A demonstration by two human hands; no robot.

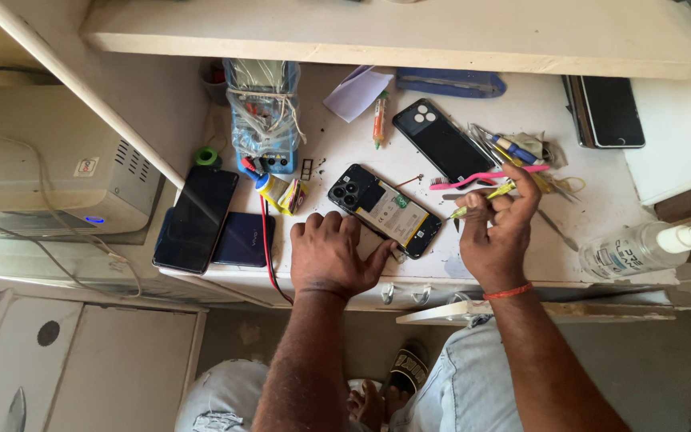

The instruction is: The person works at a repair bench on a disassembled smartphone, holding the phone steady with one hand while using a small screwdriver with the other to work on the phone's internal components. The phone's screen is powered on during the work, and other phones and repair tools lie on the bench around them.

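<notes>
Pinning opened phone (pixel 385 210) on cluttered white bench (pixel 521 96), left hand (pixel 331 254) flat, right hand (pixel 496 226) grip clamped on tweezers (pixel 481 198).

A worn white workbench (pixel 521 96) stands under a pale shelf (pixel 393 32) in warm daylight, with a beige machine (pixel 49 168) at the left, grey cabinet panels (pixel 81 360) below and a dark floor (pixel 649 376).

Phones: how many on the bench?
5. An opened phone by the left hand; a black back cover or phone behind it; two dark phones at the left edge; one at far right. More may be hidden.
</notes>
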